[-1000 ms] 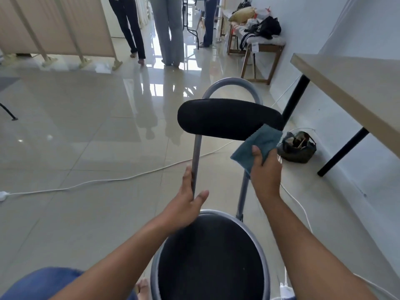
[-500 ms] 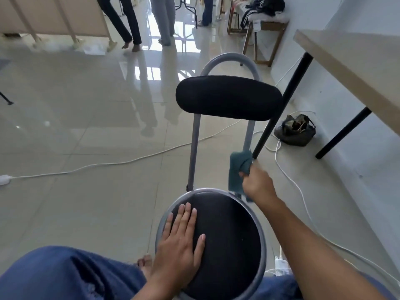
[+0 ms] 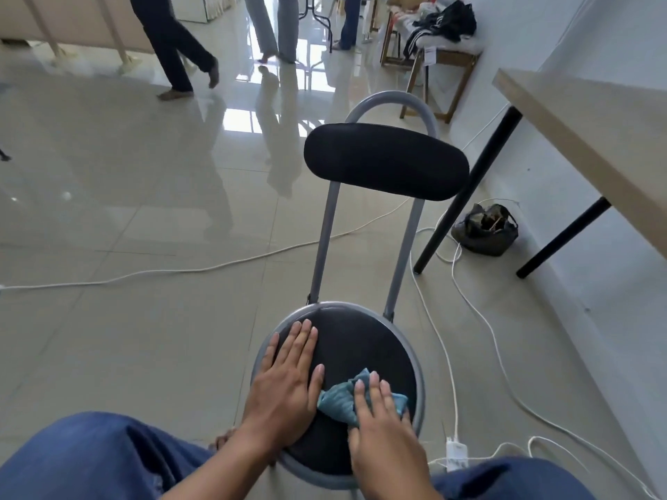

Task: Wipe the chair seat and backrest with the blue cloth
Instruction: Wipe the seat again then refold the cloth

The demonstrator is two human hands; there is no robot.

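Observation:
A grey metal chair stands in front of me with a round black seat [image 3: 364, 341] and an oval black backrest [image 3: 386, 162]. My left hand [image 3: 287, 387] lies flat on the left half of the seat, fingers straight. The crumpled blue cloth [image 3: 341, 400] sits on the near right part of the seat. My right hand [image 3: 382, 424] presses down on the cloth with straight fingers and covers its near part.
A wooden table [image 3: 577, 138] with black legs stands to the right. A dark bag [image 3: 485, 229] lies under it. White cables [image 3: 480, 319] and a charger [image 3: 456, 452] run across the tiled floor. People walk at the back. My blue-trousered knees flank the seat.
My right hand brought the cloth down from the chair's right post onto the seat. My left hand stays flat on the seat. The view tilted and people at the back walked.

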